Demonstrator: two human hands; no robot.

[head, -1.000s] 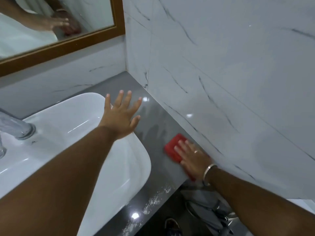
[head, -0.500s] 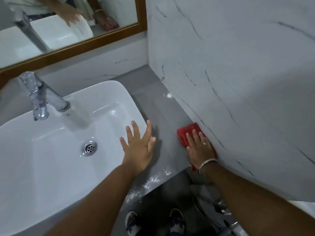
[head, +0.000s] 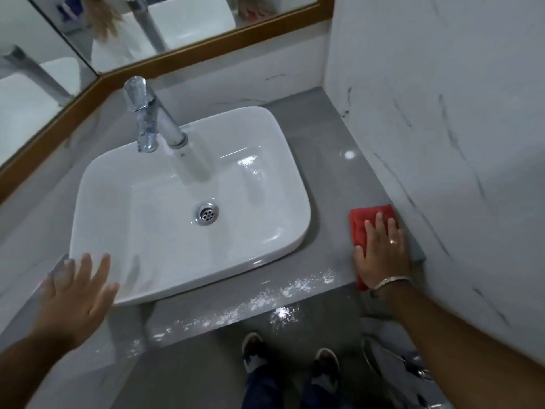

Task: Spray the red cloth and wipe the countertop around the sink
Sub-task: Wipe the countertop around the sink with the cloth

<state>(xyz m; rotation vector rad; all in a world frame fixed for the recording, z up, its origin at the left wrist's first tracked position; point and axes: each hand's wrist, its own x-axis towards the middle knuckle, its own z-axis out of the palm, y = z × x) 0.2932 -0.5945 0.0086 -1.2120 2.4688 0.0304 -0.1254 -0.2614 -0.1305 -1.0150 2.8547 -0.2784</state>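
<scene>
A red cloth (head: 361,224) lies flat on the grey countertop (head: 321,160), to the right of the white sink (head: 265,137) and against the marble side wall. My right hand (head: 382,253) presses flat on the cloth, fingers spread, a ring and a bracelet on it. My left hand (head: 75,293) hovers open and blurred at the sink's front left corner, holding nothing. White powder or foam specks (head: 265,296) streak the counter's front edge. No spray bottle is in view.
A chrome tap (head: 150,119) stands behind the basin, with a drain (head: 207,213) in its middle. A wood-framed mirror (head: 177,25) runs along the back wall. My shoes (head: 253,349) stand on the grey floor below, with metal fittings (head: 392,358) under the counter's right end.
My left hand swept from above the sink's right side to its front left corner. My right hand stayed on the cloth and slid it a little toward the front edge. The view pulled back.
</scene>
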